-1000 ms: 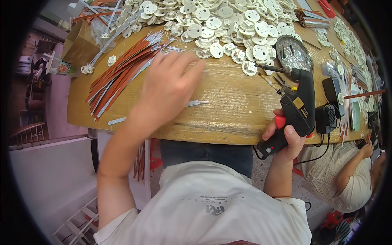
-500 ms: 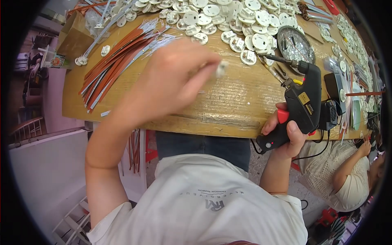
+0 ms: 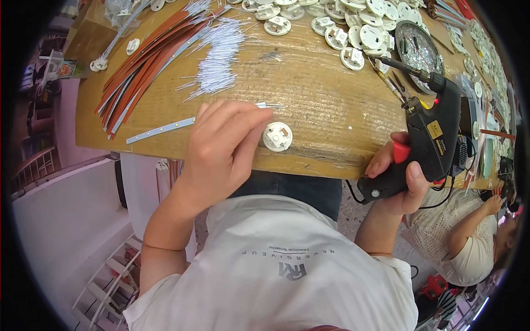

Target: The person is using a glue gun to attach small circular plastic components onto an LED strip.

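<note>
Here your left hand [image 3: 221, 143] rests at the near edge of the wooden worktop [image 3: 320, 105], fingers curled together and pinching a thin metal pin [image 3: 269, 105] whose tip pokes out past your fingertips, just above the small white round part [image 3: 277, 136]. That part lies alone near the worktop's edge, set apart from the rest so you can reach it without crowding; your fingers are just beside it, and whether they touch it cannot be told. Holding the pin close to its end looks like a way to steer the tip finely.

Your right hand [image 3: 397, 176] is wrapped firmly around the grip of the black soldering gun [image 3: 430, 138], a finger by the red trigger, with the gun held off the worktop's edge and its tip angled up toward the round grey tray [image 3: 419, 47]. Kept there, the hot end stays clear of your left fingers yet close.

The loose bundle of white pins [image 3: 218, 55] lies straight ahead within easy reach, the orange strips [image 3: 143, 60] fan out to the left, and a heap of white round parts [image 3: 353, 27] fills the far side. A narrow light strip [image 3: 160, 129] lies beside your left wrist. Another person [image 3: 469, 231] sits at the right.
</note>
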Available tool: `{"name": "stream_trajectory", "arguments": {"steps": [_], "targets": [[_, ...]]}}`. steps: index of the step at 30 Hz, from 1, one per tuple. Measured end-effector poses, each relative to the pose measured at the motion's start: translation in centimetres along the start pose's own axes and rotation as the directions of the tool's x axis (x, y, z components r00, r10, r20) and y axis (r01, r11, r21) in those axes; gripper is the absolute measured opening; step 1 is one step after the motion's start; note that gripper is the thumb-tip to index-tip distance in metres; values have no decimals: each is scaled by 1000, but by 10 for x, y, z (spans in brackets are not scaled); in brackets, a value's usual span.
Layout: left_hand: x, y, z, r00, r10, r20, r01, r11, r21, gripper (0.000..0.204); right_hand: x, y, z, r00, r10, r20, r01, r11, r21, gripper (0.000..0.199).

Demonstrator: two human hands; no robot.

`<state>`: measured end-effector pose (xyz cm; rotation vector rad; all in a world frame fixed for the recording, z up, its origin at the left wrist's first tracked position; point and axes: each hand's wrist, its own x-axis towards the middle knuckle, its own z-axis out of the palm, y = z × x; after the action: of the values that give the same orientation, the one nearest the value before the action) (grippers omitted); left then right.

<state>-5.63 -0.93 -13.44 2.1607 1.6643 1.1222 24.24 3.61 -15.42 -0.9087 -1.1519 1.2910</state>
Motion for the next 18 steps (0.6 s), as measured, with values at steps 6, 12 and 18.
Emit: {"name": "stream_trajectory", "arguments": {"steps": [6,12,18], "targets": [[-12,11,10,995,95,-27,-92,990,103,38,1,-3,5,999,15,44,-15,1000,20,64],[-11,9,-1,999,46,-13,-45,997,64,32,3,-4,4,998,11,67,-11,1000,-6,64],[12,-29,-30,997,-15,-70,36,948,315,13,2,-5,6,998,53,-22,-52,998,33,66]]}}
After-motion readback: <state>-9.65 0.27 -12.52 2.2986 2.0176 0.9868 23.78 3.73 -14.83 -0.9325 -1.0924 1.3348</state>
